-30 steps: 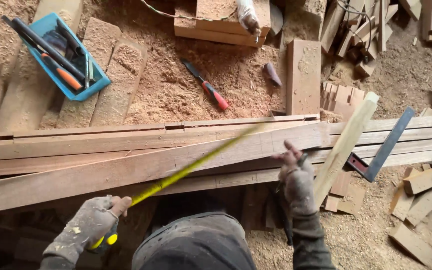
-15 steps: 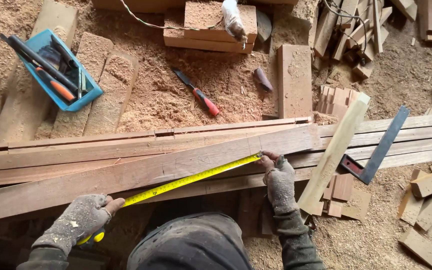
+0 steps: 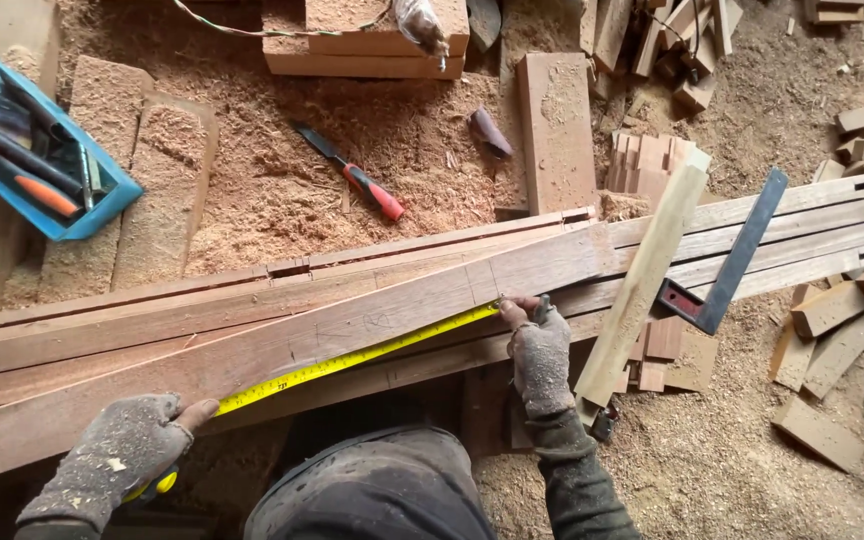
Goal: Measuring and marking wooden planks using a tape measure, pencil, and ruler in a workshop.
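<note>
Because it runs from the lower left of the frame to the right edge, the long reddish-brown sawn timber plank (image 3: 372, 325) lying across the middle looks heavy and stiff, a piece best lifted near both ends or slid rather than picked up one-handed; its rough face should give gloves good purchase. It lies among several similar long boards (image 3: 152, 310) on a floor thick with sawdust (image 3: 282, 170). Across them at centre right leans a pale squared wooden batten (image 3: 642, 285), with a dark metal try square with a red-marked stock (image 3: 727, 265) just beside it. At upper left a blue plastic tray of hand tools (image 3: 117, 195) sits apart, and a red-handled chisel (image 3: 357, 180) lies in the sawdust at upper centre. Stretched along the plank is a yellow steel tape measure (image 3: 342, 360), thin, springy and light, likely to kink or snap back if released, so it wants holding at the case and the tip. The gloved left hand (image 3: 112, 465), at lower left, is closed around the tape's case. The gloved right hand (image 3: 540, 355), at lower centre, presses fingertips (image 3: 512, 312) onto the tape's end against the plank.
</note>
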